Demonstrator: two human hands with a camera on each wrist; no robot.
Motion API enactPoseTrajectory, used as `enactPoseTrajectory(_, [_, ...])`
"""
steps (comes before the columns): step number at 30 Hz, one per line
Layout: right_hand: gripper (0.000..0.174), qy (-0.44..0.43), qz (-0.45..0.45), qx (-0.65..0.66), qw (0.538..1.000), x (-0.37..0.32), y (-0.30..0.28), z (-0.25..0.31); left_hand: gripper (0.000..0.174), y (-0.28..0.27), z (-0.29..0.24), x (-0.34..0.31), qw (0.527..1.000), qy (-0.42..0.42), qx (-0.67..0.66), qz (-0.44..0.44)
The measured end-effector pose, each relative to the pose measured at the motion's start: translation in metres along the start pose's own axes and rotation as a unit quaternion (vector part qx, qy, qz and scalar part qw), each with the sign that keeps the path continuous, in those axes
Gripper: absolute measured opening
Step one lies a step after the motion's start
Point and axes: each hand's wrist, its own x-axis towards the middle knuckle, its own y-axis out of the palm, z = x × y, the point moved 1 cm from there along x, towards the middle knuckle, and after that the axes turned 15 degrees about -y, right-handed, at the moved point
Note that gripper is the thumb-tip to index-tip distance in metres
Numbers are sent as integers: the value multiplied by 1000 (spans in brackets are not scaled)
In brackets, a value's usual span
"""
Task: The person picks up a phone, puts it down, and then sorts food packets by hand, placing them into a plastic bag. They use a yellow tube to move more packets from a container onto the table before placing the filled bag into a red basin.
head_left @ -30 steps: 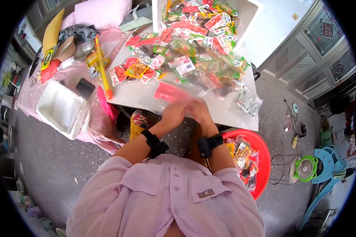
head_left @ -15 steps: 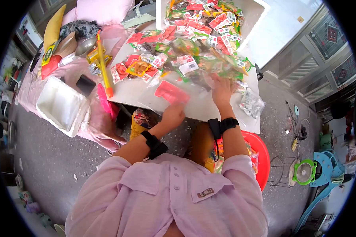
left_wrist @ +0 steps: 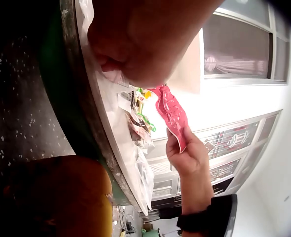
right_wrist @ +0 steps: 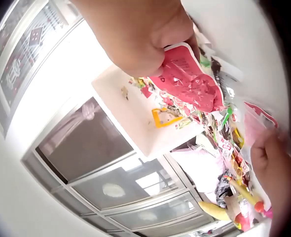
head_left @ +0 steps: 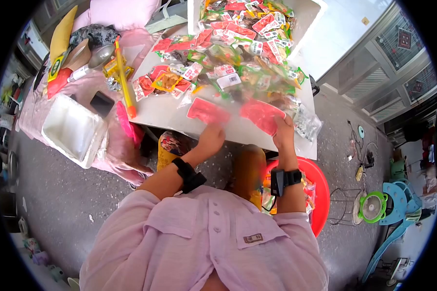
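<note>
Red basin (head_left: 324,196) with packets inside, near right, beside white table (head_left: 167,119). Left hand (head_left: 211,139) at near table edge, fingers curled, thumb pinching near end of left red packet (head_left: 208,111). Right hand (head_left: 283,133) right of it, thumb and fingers pinching right end of right red packet (head_left: 262,116), held up above table. The two packets are apart. Beyond: loose heap of food packets (head_left: 226,54). Far: white foam box (head_left: 316,8), full of packets.

Red basin (head_left: 324,194), lilac shirt (head_left: 189,242).
</note>
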Motion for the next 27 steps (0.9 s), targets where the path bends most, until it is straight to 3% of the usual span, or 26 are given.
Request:
enactPoseTrajectory(1, [13,44,-39,84,995,-11,-1,-1,5,4,4,-1,1000,8,2,-7])
enactPoseTrajectory(7, [18,102,-50,126,986,-46,-22,-25,16,3,-4,-1,999,-7,-36,-26])
enactPoseTrajectory(8, [18,104,-51,130,985,-49,-22,-25,21,-7,-19,-1,999,41,-8,-34])
enactPoseTrajectory(11, [13,122,8,76,990,-55,-14,-6,38,-35,-66,-4,983,165,65,-41])
enactPoseTrajectory(13, [11,98,160,-106,977,-56,-13,6,47,-32,-73,-11,970,222,93,-19])
enactPoseTrajectory(15, [9,92,269,-207,936,-58,-7,21,47,-28,-78,-15,977,101,41,186])
enactPoseTrajectory(17, [8,108,338,-232,906,-61,2,33,46,-26,-82,-15,919,-37,0,392])
enactPoseTrajectory(20, [16,102,273,-70,954,-64,-11,19,39,-10,-67,-19,894,-28,-24,446])
enactPoseTrajectory(23, [28,138,167,189,958,-69,-22,16,29,-4,-65,-24,812,-258,-301,428])
enactPoseTrajectory(26, [37,161,175,172,956,-90,-31,4,24,3,-67,-23,723,-285,-535,331])
enactPoseTrajectory(27, [30,177,139,150,963,-99,-15,9,23,9,-65,-24,675,-279,-604,320])
